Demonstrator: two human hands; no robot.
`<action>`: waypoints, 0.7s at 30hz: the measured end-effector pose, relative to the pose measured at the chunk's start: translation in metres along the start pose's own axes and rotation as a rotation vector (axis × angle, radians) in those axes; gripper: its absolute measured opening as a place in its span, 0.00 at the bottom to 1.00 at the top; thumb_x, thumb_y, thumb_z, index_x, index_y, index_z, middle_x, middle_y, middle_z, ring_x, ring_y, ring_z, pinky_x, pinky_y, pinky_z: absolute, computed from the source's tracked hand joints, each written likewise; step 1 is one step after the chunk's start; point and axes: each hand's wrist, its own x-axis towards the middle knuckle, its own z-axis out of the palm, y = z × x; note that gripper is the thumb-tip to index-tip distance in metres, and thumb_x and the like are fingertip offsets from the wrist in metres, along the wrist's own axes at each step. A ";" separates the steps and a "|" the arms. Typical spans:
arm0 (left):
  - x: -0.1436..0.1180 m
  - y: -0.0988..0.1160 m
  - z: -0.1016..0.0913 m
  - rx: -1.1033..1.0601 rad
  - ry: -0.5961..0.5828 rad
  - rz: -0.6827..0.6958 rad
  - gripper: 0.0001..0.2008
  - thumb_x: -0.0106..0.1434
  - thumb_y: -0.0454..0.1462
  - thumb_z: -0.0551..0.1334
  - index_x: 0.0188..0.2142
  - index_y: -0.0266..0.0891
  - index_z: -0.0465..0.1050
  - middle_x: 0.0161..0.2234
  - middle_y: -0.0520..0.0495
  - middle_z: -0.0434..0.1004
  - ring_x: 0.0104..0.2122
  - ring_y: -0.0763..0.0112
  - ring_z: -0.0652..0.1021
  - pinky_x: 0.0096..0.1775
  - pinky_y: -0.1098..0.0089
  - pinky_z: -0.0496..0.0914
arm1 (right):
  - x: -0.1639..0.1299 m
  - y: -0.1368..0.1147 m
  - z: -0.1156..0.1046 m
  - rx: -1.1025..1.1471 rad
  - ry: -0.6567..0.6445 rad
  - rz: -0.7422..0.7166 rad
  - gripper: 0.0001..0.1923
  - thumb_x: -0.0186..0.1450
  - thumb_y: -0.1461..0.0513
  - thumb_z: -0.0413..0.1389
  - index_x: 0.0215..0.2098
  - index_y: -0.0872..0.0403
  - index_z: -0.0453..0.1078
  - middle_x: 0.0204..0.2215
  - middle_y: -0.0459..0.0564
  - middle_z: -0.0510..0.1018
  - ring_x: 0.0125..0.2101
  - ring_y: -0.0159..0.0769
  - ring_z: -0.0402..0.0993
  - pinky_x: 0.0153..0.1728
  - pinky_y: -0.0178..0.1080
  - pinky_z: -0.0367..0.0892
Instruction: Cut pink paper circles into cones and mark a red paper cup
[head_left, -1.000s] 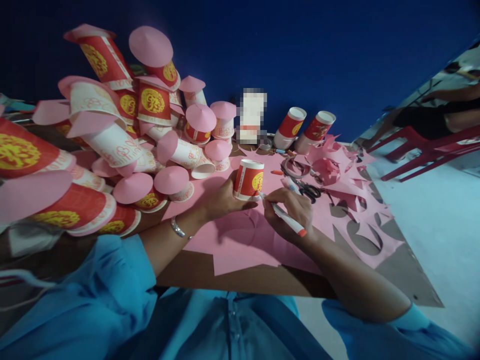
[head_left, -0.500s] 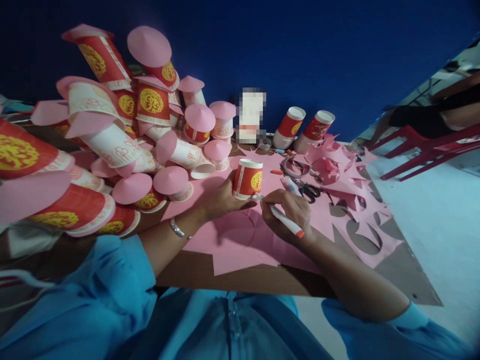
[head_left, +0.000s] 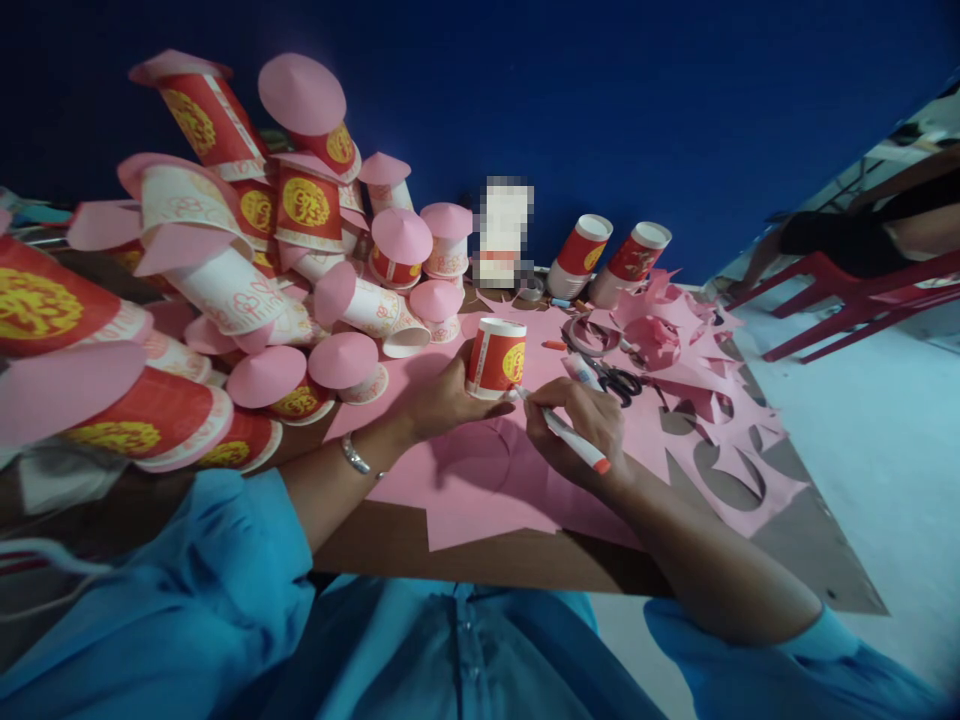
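Marker [head_left: 564, 432] gripped in right hand [head_left: 581, 430], tip toward left-hand-held [head_left: 442, 400] cup [head_left: 496, 358].

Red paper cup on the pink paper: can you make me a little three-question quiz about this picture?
1. True or false: the left hand holds the red paper cup upside down on the pink paper sheet.
2. The right hand holds: A scissors, B marker pen, C tape?
3. Fill in: the black-handled ____ lie right of the cup.

Key:
1. True.
2. B, the marker pen, tip at the cup's base.
3. Scissors.
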 end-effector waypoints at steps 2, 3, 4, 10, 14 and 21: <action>0.000 0.001 0.000 0.006 0.009 -0.008 0.42 0.55 0.52 0.78 0.60 0.42 0.61 0.54 0.37 0.83 0.55 0.46 0.83 0.56 0.48 0.77 | 0.000 -0.001 0.000 0.002 0.003 -0.004 0.10 0.65 0.71 0.59 0.36 0.49 0.67 0.23 0.39 0.78 0.20 0.29 0.75 0.25 0.34 0.67; 0.000 0.002 0.000 0.007 0.010 -0.011 0.42 0.54 0.51 0.78 0.60 0.42 0.61 0.54 0.37 0.83 0.55 0.46 0.83 0.56 0.48 0.77 | 0.001 -0.001 0.000 0.005 0.004 -0.004 0.10 0.65 0.71 0.59 0.35 0.50 0.67 0.23 0.39 0.78 0.20 0.29 0.75 0.25 0.33 0.67; -0.001 0.003 0.000 0.004 0.009 -0.012 0.42 0.55 0.51 0.78 0.60 0.41 0.61 0.54 0.37 0.83 0.55 0.46 0.83 0.56 0.48 0.77 | 0.001 -0.002 0.000 0.006 0.006 -0.004 0.10 0.65 0.71 0.59 0.35 0.50 0.67 0.23 0.39 0.78 0.20 0.29 0.74 0.25 0.33 0.67; -0.001 0.003 0.001 -0.005 0.009 0.000 0.44 0.54 0.53 0.78 0.61 0.42 0.60 0.54 0.37 0.82 0.55 0.46 0.83 0.55 0.49 0.77 | 0.003 -0.004 0.001 0.013 0.005 -0.012 0.12 0.64 0.72 0.58 0.35 0.49 0.66 0.22 0.39 0.77 0.20 0.30 0.75 0.24 0.33 0.65; 0.000 0.001 0.001 0.041 0.026 -0.006 0.45 0.52 0.54 0.79 0.61 0.42 0.61 0.55 0.37 0.82 0.56 0.45 0.82 0.56 0.48 0.77 | 0.004 -0.006 0.000 0.020 -0.004 -0.014 0.12 0.64 0.73 0.59 0.36 0.49 0.66 0.23 0.39 0.78 0.21 0.29 0.75 0.25 0.33 0.66; 0.000 0.001 0.002 0.019 0.013 0.001 0.45 0.52 0.53 0.79 0.61 0.41 0.59 0.54 0.37 0.82 0.55 0.45 0.82 0.55 0.50 0.77 | 0.004 -0.007 0.001 0.010 0.005 -0.017 0.10 0.67 0.71 0.59 0.35 0.50 0.66 0.22 0.39 0.78 0.20 0.29 0.76 0.24 0.33 0.66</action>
